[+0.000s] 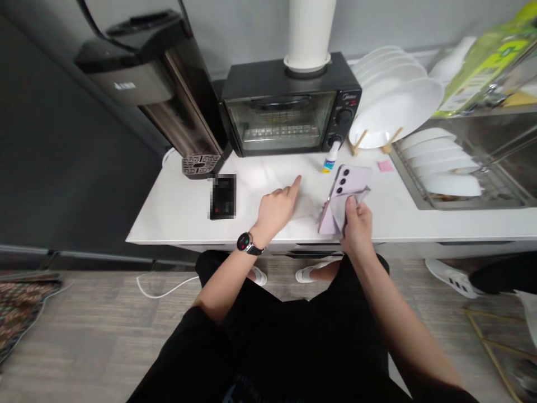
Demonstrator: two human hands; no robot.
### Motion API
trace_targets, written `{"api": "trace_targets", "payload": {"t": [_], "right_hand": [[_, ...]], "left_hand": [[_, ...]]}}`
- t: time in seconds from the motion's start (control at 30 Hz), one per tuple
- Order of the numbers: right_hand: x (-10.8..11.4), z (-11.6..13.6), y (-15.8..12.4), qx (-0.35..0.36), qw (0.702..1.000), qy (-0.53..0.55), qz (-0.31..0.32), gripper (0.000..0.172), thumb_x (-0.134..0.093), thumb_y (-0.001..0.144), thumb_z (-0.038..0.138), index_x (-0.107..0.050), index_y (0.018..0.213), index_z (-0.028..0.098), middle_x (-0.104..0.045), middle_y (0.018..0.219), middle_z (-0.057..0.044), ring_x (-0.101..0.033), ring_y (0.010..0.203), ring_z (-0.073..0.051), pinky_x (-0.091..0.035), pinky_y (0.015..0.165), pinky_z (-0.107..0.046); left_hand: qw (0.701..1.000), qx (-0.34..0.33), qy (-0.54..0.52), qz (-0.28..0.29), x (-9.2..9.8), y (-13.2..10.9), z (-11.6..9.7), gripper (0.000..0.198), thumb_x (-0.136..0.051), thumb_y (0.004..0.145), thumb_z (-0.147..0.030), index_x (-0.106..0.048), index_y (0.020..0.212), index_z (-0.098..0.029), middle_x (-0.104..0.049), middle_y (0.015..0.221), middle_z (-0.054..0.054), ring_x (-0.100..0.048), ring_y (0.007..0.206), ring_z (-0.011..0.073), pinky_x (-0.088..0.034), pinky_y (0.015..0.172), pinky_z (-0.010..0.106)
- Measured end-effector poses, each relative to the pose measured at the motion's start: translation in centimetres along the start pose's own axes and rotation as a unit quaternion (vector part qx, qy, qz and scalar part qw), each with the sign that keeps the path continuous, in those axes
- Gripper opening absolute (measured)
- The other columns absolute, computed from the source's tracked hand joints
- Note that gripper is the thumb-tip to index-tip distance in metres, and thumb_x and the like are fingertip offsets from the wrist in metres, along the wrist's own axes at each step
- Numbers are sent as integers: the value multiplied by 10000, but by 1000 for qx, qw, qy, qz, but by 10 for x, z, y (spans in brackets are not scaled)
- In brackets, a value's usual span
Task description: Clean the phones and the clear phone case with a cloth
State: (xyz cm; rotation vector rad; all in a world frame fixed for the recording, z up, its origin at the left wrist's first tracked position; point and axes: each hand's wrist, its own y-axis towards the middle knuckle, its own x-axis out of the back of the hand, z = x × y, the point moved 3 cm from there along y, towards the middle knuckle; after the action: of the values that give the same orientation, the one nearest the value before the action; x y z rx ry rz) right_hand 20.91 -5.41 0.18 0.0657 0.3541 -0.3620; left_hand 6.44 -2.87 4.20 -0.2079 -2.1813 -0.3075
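My left hand (pixel 274 211), with a watch at its wrist, is over the white counter, index finger stretched out and the others partly bent. A blurry pale patch beside it is too faint to make out. To its right, my right hand (pixel 357 224) is closed on a thin greyish cloth (pixel 339 210), which lies across the back of a lilac phone (pixel 356 176). The phone's three camera lenses face up. Whether my right fingers also grip the phone is hidden. A small white spray bottle (pixel 330 159) with a blue and yellow label stands just behind the phone.
Behind the hands is a black toaster oven (pixel 289 81) with a white cylinder (pixel 311 33) on top. A dispenser (pixel 138 78) and black device (pixel 224 196) are left. At right are plates (pixel 398 106), a pink pad (pixel 385 165), the sink rack (pixel 444 168) and another person's shoe (pixel 451 277).
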Motion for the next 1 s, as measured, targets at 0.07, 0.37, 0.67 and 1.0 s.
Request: {"api": "trace_targets", "payload": {"t": [0.07, 0.37, 0.67, 1.0], "right_hand": [[-1, 1, 2, 4, 1000, -14, 5, 109, -475, 649, 321, -507, 648, 217, -551, 629, 29, -465, 531, -96, -343, 461, -219], [-20, -4, 7, 17, 999, -19, 37, 157, -481, 646, 291, -480, 794, 237, -563, 768, 45, -477, 614, -89, -360, 552, -228], [-34, -5, 0, 40, 996, -58, 47, 143, -440, 673, 337, -471, 777, 243, -548, 695, 57, -453, 560, -73, -342, 493, -206], [-39, 20, -14, 214, 949, -233, -4, 395, -435, 680, 303, -317, 1056, 264, -317, 1134, -8, -282, 1025, -183, -227, 845, -363]], "left_hand": [[998, -51, 20, 11, -3, 5, -3, 359, -289, 766, -214, -312, 1124, -206, -503, 939, 55, -399, 889, 206, -299, 769, 343], [992, -50, -114, 38, -4, -10, -17, 351, -208, 794, -295, -258, 1137, -236, -537, 876, 5, -480, 759, 155, -363, 681, 284], [983, -51, -178, 6, -4, -4, -28, 361, -261, 786, -251, -202, 1140, -218, -370, 1135, 21, -390, 958, 154, -364, 755, 279], [998, 18, -45, 26, -9, -4, -18, 323, -221, 798, -297, -230, 1093, -165, -510, 860, 64, -475, 754, 169, -347, 633, 270]]}}
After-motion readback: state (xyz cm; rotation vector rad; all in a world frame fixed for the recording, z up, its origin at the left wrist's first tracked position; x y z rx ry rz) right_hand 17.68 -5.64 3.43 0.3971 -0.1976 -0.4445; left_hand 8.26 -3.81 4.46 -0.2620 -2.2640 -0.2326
